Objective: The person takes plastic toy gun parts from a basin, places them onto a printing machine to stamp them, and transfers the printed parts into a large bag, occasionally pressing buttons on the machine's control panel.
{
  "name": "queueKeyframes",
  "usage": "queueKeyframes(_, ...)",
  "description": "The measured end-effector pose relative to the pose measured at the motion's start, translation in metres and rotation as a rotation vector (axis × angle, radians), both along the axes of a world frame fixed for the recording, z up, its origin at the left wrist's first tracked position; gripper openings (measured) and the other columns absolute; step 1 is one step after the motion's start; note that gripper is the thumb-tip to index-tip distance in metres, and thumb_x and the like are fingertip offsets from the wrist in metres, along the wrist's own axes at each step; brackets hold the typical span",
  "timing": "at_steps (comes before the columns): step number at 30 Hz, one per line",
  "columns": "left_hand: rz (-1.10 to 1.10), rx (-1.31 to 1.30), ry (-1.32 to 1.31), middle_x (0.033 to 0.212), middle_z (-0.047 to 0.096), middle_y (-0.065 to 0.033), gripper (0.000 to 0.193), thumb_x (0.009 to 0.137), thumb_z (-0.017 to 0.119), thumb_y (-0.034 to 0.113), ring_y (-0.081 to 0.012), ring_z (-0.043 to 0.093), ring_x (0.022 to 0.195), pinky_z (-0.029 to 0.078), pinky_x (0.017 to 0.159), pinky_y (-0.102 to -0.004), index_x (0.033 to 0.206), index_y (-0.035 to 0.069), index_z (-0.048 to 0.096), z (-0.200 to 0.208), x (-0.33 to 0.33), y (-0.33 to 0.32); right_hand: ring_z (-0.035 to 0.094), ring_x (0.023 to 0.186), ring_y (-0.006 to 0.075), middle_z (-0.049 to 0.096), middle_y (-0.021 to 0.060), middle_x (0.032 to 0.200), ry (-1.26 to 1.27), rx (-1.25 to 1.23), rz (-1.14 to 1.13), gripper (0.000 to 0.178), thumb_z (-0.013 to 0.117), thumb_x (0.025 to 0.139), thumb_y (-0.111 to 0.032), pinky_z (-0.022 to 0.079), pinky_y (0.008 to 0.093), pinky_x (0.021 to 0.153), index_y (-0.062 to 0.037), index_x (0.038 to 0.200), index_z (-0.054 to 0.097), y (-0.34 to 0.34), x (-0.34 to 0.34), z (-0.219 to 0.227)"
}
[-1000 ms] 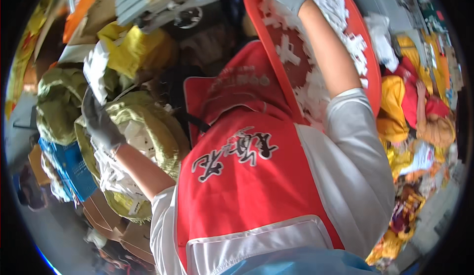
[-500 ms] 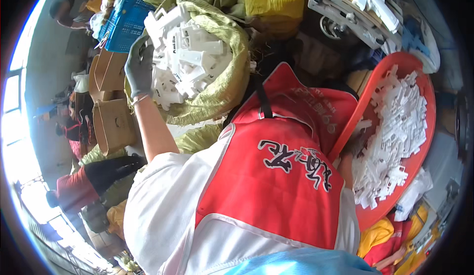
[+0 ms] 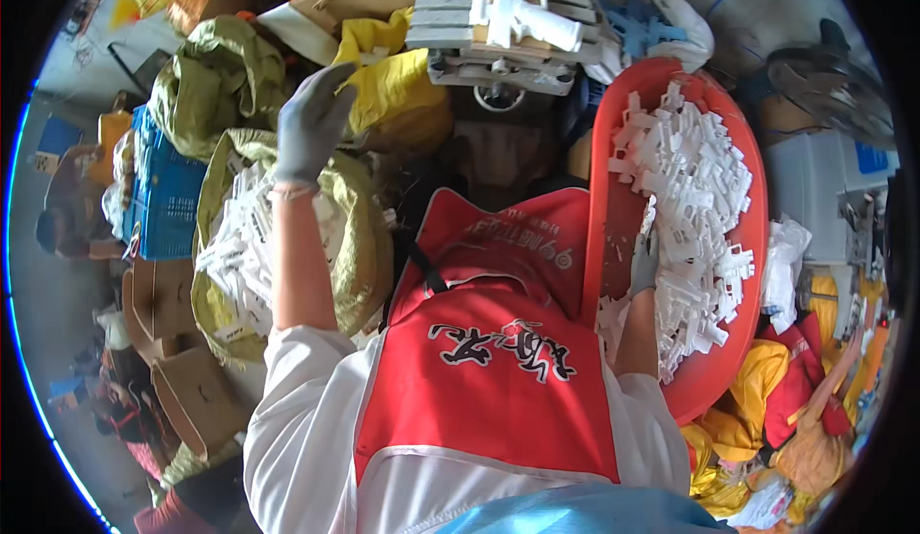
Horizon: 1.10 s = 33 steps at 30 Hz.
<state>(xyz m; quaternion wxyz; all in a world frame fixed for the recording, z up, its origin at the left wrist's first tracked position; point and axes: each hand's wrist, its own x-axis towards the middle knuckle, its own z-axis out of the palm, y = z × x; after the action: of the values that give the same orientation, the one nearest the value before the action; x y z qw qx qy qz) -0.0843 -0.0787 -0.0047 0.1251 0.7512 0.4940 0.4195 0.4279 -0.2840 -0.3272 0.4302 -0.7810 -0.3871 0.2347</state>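
My left hand [image 3: 313, 129], in a grey glove, is raised over the edge of an olive woven sack [image 3: 359, 237] filled with white plastic pieces [image 3: 251, 246]. Its fingers are stretched out, and nothing shows in them. My right hand [image 3: 645, 264], also gloved, is inside a red oval basin [image 3: 596, 179], at the inner side of a heap of white toy gun parts [image 3: 704, 198]. A slim white toy gun part [image 3: 651, 216] sticks up from its fingers. Ahead, a white toy gun [image 3: 522, 16] lies on a grey slatted bench fixture [image 3: 441, 31].
A blue crate [image 3: 172, 189] and open cardboard boxes [image 3: 196, 400] stand at the left. Behind the sack are another olive sack [image 3: 216, 83] and a yellow bag [image 3: 402, 93]. A fan [image 3: 829, 83] is at the far right, with yellow and red cloth [image 3: 757, 390] nearer.
My view has turned toward the bench. My left hand has left the sack's left rim and risen forward and right. My right hand, hidden before, now shows in the basin.
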Motion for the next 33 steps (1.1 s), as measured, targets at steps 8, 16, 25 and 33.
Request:
queueKeyframes(8,-0.255,0.026,0.209,0.108,0.064,-0.0173,0.045,0.080,0.070,0.024,-0.0343,0.061,0.102,0.048,0.085,-0.0379,0.120,0.007,0.057,0.011,0.098,0.089,0.053,0.091,0.0102,0.055,0.0024,0.111,0.394,0.204,-0.001,0.048,0.050,0.095,-0.013,0.046,0.0260,0.079,-0.0032,0.140,0.037,-0.010,-0.005,0.093)
queueKeyframes(16,-0.316,-0.030,0.209,0.104,0.065,-0.0190,0.047,0.079,0.071,0.027,-0.0349,0.062,0.098,0.049,0.081,-0.0376,0.118,0.005,0.057,0.011,0.110,0.113,0.054,0.098,0.0134,0.054,0.0065,0.116,0.417,0.256,-0.025,0.049,0.049,0.096,-0.016,0.047,0.0297,0.086,0.0011,0.140,0.035,0.003,-0.035,0.151)
queueKeyframes(25,-0.301,-0.165,-0.095,0.095,0.068,-0.0132,0.034,0.076,0.072,0.014,-0.0241,0.067,0.087,0.051,0.079,-0.0319,0.107,0.004,0.061,0.003,0.092,0.121,0.048,0.119,0.0178,0.050,0.0104,0.130,0.300,0.460,0.148,0.042,0.048,0.096,-0.014,0.037,0.0285,0.102,0.0034,0.134,0.042,0.102,-0.075,0.262)
queueKeyframes(33,-0.023,-0.030,-0.046,0.096,0.070,-0.0074,0.032,0.079,0.074,0.016,-0.0129,0.067,0.087,0.052,0.078,-0.0255,0.107,0.004,0.063,0.004,0.018,0.048,0.053,0.114,0.0316,0.055,0.0146,0.122,-0.543,0.563,0.740,0.043,0.056,0.086,-0.003,0.041,0.0355,0.099,-0.0133,0.128,0.053,0.242,-0.139,0.311)
